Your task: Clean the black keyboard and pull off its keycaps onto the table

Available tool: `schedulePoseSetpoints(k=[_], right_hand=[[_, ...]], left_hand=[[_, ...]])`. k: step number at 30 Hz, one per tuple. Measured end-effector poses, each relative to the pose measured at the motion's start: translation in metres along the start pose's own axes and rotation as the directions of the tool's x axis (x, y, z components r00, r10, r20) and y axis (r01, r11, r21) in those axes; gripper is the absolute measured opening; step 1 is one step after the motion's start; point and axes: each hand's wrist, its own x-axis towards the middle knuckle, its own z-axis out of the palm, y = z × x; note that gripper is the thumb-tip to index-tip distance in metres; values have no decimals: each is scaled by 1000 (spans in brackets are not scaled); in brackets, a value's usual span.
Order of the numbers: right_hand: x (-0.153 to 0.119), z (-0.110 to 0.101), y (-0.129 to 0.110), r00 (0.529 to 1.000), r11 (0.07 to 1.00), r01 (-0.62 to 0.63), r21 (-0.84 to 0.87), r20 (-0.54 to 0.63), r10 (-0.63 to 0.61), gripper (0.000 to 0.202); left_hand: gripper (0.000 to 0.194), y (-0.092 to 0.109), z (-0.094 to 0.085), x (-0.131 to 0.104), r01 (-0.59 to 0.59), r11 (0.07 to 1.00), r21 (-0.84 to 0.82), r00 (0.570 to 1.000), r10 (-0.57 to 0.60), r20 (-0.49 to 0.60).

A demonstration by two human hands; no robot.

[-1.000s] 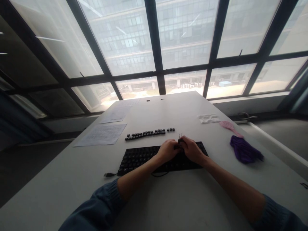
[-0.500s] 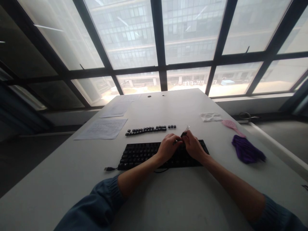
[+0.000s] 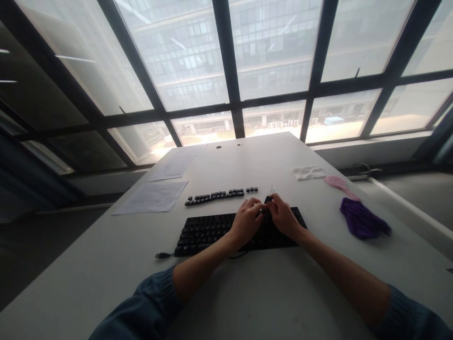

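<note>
A black keyboard (image 3: 207, 231) lies on the white table, its USB plug (image 3: 163, 255) at the left end. My right hand (image 3: 283, 217) is closed on a keycap puller (image 3: 270, 198), black-bodied with thin wire prongs pointing up and away. My left hand (image 3: 247, 219) is over the middle-right of the keyboard, close against the right hand. Its fingers are bent and closed at the tips; what they hold, if anything, is hidden. Behind the keyboard, loose black keycaps (image 3: 215, 195) stand in rows, with a small group of 3 keycaps (image 3: 252, 189) at their right.
Written paper sheets (image 3: 152, 197) lie at the left of the table (image 3: 226, 302). Toward the right edge are a white cloth-like piece (image 3: 308, 173), a pink hairbrush (image 3: 338, 183) and a purple cloth bundle (image 3: 363, 219). Large windows (image 3: 272, 52) stand beyond the far edge.
The view has tilted slightly. My hands stay together over the keyboard, with the fingers shifted a little. The puller is still in my right hand, and the keycap rows look the same.
</note>
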Motion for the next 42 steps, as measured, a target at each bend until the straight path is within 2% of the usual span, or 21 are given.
schedulePoseSetpoints(k=[4,9,12,16,20,24,27,30,33,38,42], right_hand=[[0,-1,-2,1000,1000,-6,-4,-29,6,11],[1,-2,-4,999,999,27,-23,-24,-27,9],[2,-2,-4,998,1000,6,-21,-68,-8,10],[3,-1,-2,993,997,-52,60,-102,58,10],[4,-1,-1,994,995,-57,86,-91,65,11],[5,-2,1,996,995,-44,90,-73,51,10],[5,-3,1,996,994,-44,97,-70,50,9],[5,-2,0,996,993,-52,102,-72,59,9],[4,-1,-2,995,993,-55,107,-71,63,9],[3,-1,-4,996,993,-49,108,-70,57,8],[4,-2,-4,996,993,-47,110,-67,55,8]], left_hand=[[30,0,0,1,-31,996,83,999,28,39],[25,9,-1,1,-45,965,256,998,32,56],[25,11,-3,1,-26,984,174,999,18,48],[16,-9,-15,17,81,996,-24,996,-80,49],[15,-48,-26,54,200,971,130,978,-205,27],[18,-74,-15,79,236,924,301,949,-286,135],[19,-79,-2,84,232,911,340,927,-313,206],[22,-80,4,84,230,909,349,924,-317,215],[23,-80,3,84,225,901,370,923,-319,215],[14,-80,-2,88,208,891,404,918,-321,235],[17,-83,1,91,215,882,420,909,-337,243]])
